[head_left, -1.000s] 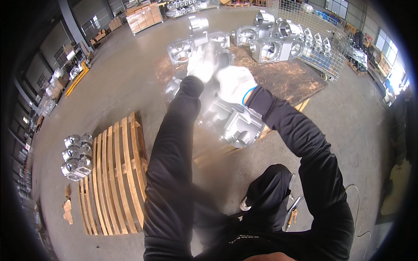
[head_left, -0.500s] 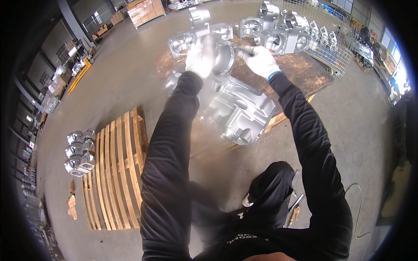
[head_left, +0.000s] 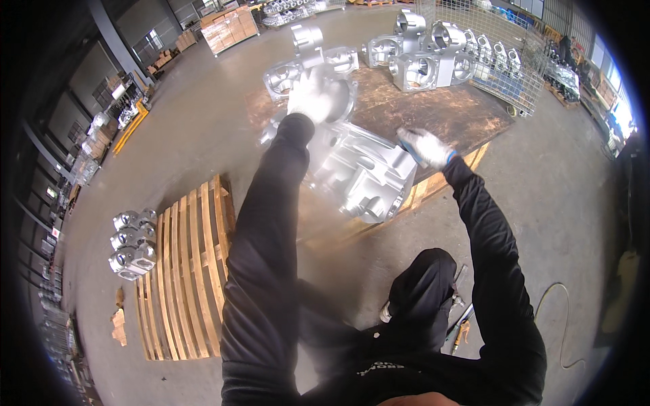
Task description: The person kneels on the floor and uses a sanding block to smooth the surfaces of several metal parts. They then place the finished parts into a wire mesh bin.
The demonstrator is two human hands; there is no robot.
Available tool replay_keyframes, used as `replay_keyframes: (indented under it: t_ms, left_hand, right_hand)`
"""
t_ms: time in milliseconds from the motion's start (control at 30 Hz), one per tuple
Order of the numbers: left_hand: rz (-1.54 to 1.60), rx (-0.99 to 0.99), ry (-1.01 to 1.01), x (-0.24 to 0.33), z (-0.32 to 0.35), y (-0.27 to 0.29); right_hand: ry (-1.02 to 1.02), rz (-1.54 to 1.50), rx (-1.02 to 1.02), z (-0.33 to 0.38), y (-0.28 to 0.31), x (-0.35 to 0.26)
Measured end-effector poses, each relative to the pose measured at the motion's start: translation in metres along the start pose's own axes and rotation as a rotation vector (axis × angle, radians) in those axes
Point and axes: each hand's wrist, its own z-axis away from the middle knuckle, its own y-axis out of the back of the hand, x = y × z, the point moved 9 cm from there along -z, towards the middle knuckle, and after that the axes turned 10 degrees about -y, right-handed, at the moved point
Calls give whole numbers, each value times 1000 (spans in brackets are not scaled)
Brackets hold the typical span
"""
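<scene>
A large silvery cast-metal housing lies on a brown board-topped pallet in front of me. My left hand, in a white glove, grips the far round end of the housing. White-gloved too, my right hand hovers just off the housing's right side, fingers loosely curled, holding nothing I can make out. Both my sleeves are black.
Several more metal housings stand at the back of the pallet, beside a wire-mesh cage. A bare wooden pallet lies at my left with stacked castings beside it. A cable trails on the concrete floor at right.
The housing has been set down further from me on the pallet. My right hand has come off its top and moved to the right; my left hand stays on the far end.
</scene>
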Motion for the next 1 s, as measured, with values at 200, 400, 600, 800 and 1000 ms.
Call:
replay_keyframes:
  t_ms: [200, 400, 600, 800, 1000]
  left_hand:
    - [93, -85, -64, -5, 3, 5]
    - [476, -73, 170, -29, 41, 36]
    - [420, 9, 98, -9, 40, 37]
    - [385, 46, 28, -16, 39, 39]
    - [381, 45, 35, -26, 38, 35]
  right_hand:
    - [378, -177, 76, 50, -38, 1]
    - [463, 215, 68, 59, -99, -43]
    - [716, 469, 490, 28, -105, -83]
    - [860, 551, 601, 23, -117, -79]
    - [791, 548, 512, 15, -121, -75]
